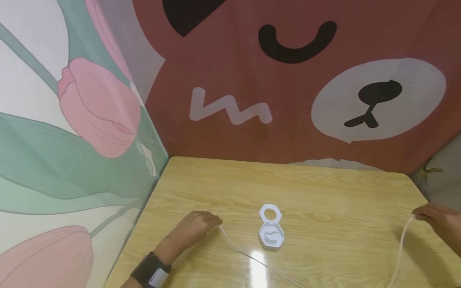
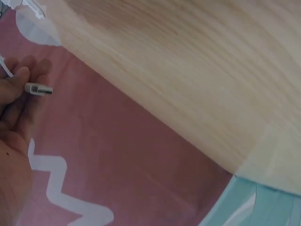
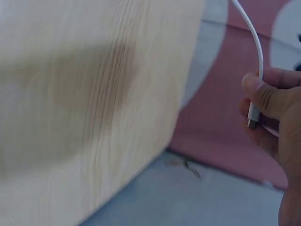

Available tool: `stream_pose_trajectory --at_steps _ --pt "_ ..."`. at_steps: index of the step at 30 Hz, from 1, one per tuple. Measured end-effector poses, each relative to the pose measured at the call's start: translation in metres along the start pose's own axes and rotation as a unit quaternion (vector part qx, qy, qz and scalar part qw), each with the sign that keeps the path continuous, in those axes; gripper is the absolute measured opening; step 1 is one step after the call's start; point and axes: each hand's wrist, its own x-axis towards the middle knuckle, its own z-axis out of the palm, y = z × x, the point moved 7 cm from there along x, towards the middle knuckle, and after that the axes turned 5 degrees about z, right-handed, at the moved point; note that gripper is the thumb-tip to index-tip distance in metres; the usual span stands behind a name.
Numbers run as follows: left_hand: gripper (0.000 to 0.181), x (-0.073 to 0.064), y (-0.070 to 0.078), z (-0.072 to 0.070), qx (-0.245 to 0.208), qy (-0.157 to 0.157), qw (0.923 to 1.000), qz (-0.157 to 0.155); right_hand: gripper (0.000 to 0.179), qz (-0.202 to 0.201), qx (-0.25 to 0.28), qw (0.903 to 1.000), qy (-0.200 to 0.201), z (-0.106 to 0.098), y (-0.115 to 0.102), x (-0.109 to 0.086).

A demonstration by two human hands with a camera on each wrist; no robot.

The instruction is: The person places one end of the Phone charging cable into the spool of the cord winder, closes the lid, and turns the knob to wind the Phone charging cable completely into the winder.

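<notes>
A white charging cable (image 1: 264,264) hangs between the two hands, its middle running out of the head view at the bottom. My left hand (image 1: 196,228) pinches one end between thumb and fingers; the metal-tipped plug (image 2: 38,89) sticks out past the fingertips in the left wrist view. At the table's right side, my right hand (image 1: 441,224) pinches the other end. Its small plug (image 3: 253,117) shows beneath the thumb in the right wrist view. Between the hands, nearer the left, a white hexagonal case (image 1: 271,235) lies with its ring-shaped lid (image 1: 270,213) flipped back.
The wooden table (image 1: 324,208) has rounded far corners. Behind it hangs a cloth with a bear print (image 1: 223,140), and a tulip-print cloth (image 1: 101,108) covers the left side. A dark band (image 1: 150,270) with a device is strapped on the left wrist.
</notes>
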Motion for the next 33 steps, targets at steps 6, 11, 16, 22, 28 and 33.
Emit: stream_pose_trajectory --at_steps 6,11,16,22,28,33 --pt "0.036 0.009 0.004 0.012 0.027 -0.005 0.9996 -0.006 0.008 0.026 -0.234 0.9524 -0.194 0.072 0.008 0.041" --pt "0.034 0.017 0.015 0.019 0.034 -0.019 0.9992 0.0 0.021 0.052 -0.192 0.9477 -0.25 0.122 0.026 0.068" --pt "0.031 0.026 0.024 0.024 0.016 -0.033 0.9993 0.0 0.015 0.115 -0.149 0.9355 -0.299 0.149 0.042 0.071" --pt "0.031 0.032 0.029 0.024 0.008 -0.045 0.9989 -0.01 0.013 0.149 -0.116 0.9271 -0.324 0.154 0.05 0.066" --pt "0.028 0.039 0.029 0.02 0.006 -0.021 0.9997 -0.009 0.029 0.085 -0.165 0.9467 -0.263 0.149 0.022 0.079" --pt "0.03 0.048 0.032 0.019 0.003 -0.018 0.9998 -0.004 0.028 0.035 -0.126 0.9875 -0.088 0.154 -0.069 0.101"
